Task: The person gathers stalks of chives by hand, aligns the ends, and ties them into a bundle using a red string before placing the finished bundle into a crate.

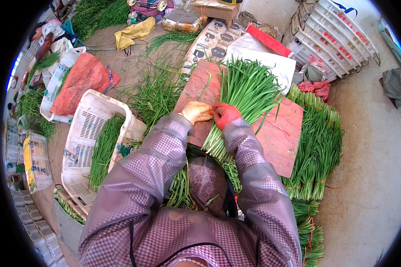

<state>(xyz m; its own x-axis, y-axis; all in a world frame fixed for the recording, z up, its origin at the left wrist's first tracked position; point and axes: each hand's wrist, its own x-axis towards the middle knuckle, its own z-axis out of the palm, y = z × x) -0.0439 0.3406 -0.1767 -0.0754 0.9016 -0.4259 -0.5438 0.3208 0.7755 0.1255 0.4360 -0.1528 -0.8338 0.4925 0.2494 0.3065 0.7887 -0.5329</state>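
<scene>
A thick bunch of garlic chives (249, 86) lies slantwise on a reddish board (280, 129), its pale cut stems toward me and its green leaves pointing away. My left hand (195, 112), in a pale glove, is closed in a pinch at the left side of the stems. Beside it my right hand (226, 115), gloved in red, rests over the bunch with its fingers closed. The fingertips of both hands meet at a thin orange tie (210, 112), mostly hidden between them. More thin orange strands lie loose on the board.
Tied chive bundles (314, 155) are stacked right of the board. At left stands a white plastic basket (91, 120) with chives inside; loose leaves (153, 100) litter the floor beyond. Nested white baskets (329, 38) lean at the back right. A person's arm (44, 46) shows far left.
</scene>
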